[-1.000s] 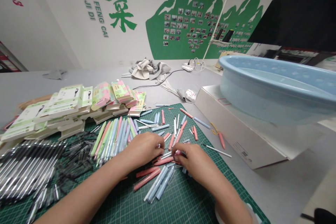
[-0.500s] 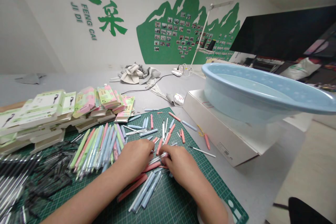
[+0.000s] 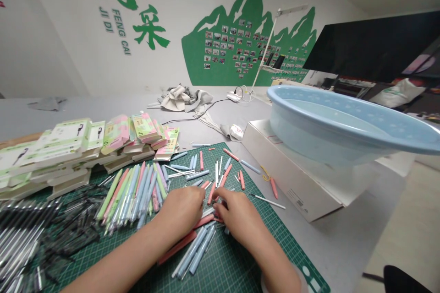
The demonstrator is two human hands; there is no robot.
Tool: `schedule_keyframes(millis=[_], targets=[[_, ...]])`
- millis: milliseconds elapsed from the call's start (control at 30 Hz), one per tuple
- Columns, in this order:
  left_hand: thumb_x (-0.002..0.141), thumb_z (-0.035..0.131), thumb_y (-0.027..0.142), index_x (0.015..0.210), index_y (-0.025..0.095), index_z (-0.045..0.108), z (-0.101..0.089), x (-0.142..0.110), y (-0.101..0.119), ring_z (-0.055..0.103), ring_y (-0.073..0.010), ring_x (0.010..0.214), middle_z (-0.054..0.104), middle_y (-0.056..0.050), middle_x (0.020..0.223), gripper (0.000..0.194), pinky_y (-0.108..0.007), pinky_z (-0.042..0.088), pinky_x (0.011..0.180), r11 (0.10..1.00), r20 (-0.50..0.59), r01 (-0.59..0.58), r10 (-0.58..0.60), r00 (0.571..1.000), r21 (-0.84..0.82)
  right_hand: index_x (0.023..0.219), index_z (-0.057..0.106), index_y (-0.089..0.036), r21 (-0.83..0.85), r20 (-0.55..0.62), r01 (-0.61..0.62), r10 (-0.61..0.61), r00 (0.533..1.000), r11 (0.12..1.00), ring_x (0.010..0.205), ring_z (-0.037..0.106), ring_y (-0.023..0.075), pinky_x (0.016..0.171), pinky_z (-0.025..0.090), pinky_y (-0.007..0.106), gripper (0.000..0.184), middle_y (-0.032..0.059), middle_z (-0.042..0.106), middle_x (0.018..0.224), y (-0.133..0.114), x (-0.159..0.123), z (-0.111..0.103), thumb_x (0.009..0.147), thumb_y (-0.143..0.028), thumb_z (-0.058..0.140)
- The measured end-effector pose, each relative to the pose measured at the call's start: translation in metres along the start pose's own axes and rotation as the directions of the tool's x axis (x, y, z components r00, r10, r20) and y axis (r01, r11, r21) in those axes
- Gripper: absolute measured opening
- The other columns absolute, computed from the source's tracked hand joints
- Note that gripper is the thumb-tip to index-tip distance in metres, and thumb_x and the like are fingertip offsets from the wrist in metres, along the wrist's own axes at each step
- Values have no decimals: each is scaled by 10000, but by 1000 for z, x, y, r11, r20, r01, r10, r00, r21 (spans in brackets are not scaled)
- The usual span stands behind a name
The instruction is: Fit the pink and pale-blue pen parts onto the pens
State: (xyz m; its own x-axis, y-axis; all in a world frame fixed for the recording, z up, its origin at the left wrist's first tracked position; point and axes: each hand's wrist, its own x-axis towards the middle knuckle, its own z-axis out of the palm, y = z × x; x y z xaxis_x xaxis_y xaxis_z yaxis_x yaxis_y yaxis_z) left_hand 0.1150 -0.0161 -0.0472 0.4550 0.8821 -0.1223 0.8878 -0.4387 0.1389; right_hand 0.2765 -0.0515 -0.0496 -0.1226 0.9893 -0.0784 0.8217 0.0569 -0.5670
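My left hand is closed over scattered pen parts, its fingertips curled down and mostly hidden. Close beside it, my right hand is bent with thumb and forefinger together; a bit of something pinkish shows at the tips, too small to name. Under and around both hands lie coral pen barrels, blue pen barrels and thin white refills. Left of my left hand, a row of pastel pens in green, pink, blue and purple rests on the green cutting mat.
Black-and-silver pens and dark clips lie at the left. Flattened cartons are piled behind them. A blue basin stands on a white box at the right. Grey cloth and a cable lie at the back.
The view has swung right, then slightly back. Both hands stay close together over the same pen parts, with only small finger movements.
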Motion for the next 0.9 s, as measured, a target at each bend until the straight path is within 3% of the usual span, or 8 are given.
schedule_keyframes(millis=[167,267,333,433,567,667,833,900], targets=[[765,500,292,839,214,647,-4,0,-3,623,-225,749,679,-61,789,182,-278,397,621,972,-128,-16,-15,992,-235,914,633,-225,130,-45,13,-7,999,991,729,607,158,652,386,235,173,10,658,748,-3,4,7,800,-210,503],[722,548,287,824,219,650,-5,3,-7,575,-168,670,648,-6,723,160,-239,368,592,861,-165,-57,-31,986,-505,873,627,-204,360,-75,29,-2,997,933,657,576,141,616,403,231,158,-11,619,691,-5,8,13,773,-203,504],[724,544,279,815,206,649,-4,4,-9,530,-135,616,616,17,686,157,-220,356,574,744,-172,-81,-46,984,-663,848,615,-190,580,-62,19,21,998,815,580,531,115,555,396,216,136,-27,584,662,-7,10,15,742,-212,533],[733,562,316,812,168,637,1,7,-11,458,-106,559,534,34,618,184,-203,321,536,542,-153,-91,-70,986,-835,878,567,-191,862,57,-90,81,995,499,382,333,50,386,264,175,201,-75,501,567,-10,11,17,708,-288,614],[743,595,421,864,139,598,4,8,-12,294,-60,453,375,72,538,307,-187,209,444,252,-55,-37,-67,996,-967,855,533,-177,957,146,-155,55,988,246,329,175,-4,335,97,154,308,-67,540,579,-14,10,18,660,-341,707],[756,596,434,901,154,567,2,6,-11,200,-45,429,286,96,522,317,-183,141,412,116,-8,-4,-33,999,-993,797,539,-161,964,143,-150,48,989,218,323,173,-8,330,98,150,298,-79,494,518,-14,10,19,660,-354,722],[824,480,318,962,184,514,0,3,-18,171,-50,453,243,88,584,195,-170,127,410,-155,33,29,-22,999,-988,812,600,-152,933,26,-74,139,990,351,357,344,29,343,212,156,269,-29,577,586,-10,12,21,675,-360,702],[835,465,325,889,167,530,-2,3,-21,187,-50,462,241,81,590,179,-166,149,413,-194,16,15,-2,1000,-981,819,617,-154,924,5,-55,131,991,380,381,376,40,355,229,157,257,-19,588,598,-8,12,21,682,-356,697]])
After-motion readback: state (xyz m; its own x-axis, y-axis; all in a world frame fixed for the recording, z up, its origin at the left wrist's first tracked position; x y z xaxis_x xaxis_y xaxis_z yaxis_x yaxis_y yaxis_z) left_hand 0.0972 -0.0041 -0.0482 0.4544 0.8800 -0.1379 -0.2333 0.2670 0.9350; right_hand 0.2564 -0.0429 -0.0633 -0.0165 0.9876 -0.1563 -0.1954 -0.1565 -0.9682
